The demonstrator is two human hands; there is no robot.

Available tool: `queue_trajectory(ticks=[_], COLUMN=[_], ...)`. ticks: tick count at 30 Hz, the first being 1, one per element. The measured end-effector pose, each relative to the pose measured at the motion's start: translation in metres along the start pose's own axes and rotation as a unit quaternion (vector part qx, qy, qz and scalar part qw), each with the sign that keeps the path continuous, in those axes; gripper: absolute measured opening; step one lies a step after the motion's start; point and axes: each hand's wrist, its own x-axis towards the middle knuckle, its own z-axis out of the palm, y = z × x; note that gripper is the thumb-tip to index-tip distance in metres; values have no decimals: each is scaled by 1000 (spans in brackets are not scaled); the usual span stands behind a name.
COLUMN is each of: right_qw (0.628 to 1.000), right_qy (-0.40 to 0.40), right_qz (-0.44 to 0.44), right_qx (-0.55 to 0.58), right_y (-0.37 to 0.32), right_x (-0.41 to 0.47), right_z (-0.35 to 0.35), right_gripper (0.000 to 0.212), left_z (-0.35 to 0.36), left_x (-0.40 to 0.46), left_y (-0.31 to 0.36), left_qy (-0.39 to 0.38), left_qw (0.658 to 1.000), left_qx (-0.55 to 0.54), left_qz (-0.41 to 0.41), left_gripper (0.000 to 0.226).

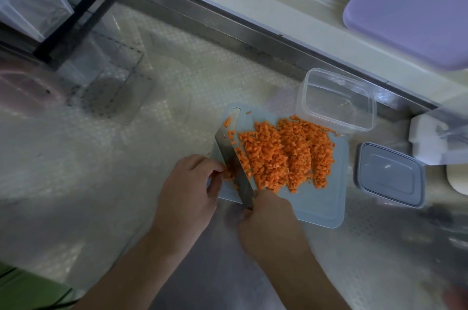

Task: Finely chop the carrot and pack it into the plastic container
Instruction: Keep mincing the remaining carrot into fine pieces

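Both hands curled: right hand (pixel 268 218) grips knife (pixel 234 160); left hand (pixel 192 183) pinches carrot (pixel 226 173).

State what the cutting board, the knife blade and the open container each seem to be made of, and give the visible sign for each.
Cutting board: probably plastic, pale blue, matte, thin with rounded corners.
Knife blade: apparently steel, grey with a dull sheen; the right hand hides the handle.
Open container: clear plastic, glossy; the worktop shows through its walls.
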Motion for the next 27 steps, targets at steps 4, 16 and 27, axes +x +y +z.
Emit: queue_trajectory(ticks=[4, 16, 27], right_qw=[999, 998, 999], right_qy=[24, 41, 13], right_qz=[-11, -22, -24], right_qx=[34, 41, 27], right_y=[4, 0, -2], right_x=[-1, 7, 9], right_z=[-9, -11, -8], right_gripper=[25, 21, 18], left_z=[2, 1, -1], left_x=[5, 1, 0], left_y=[5, 9, 8], left_qy=[1, 11, 16], left_qw=[1000, 999, 1000], left_qx=[-8, -37, -23], left_qz=[-8, -27, -13], left_gripper=[11, 19, 18])
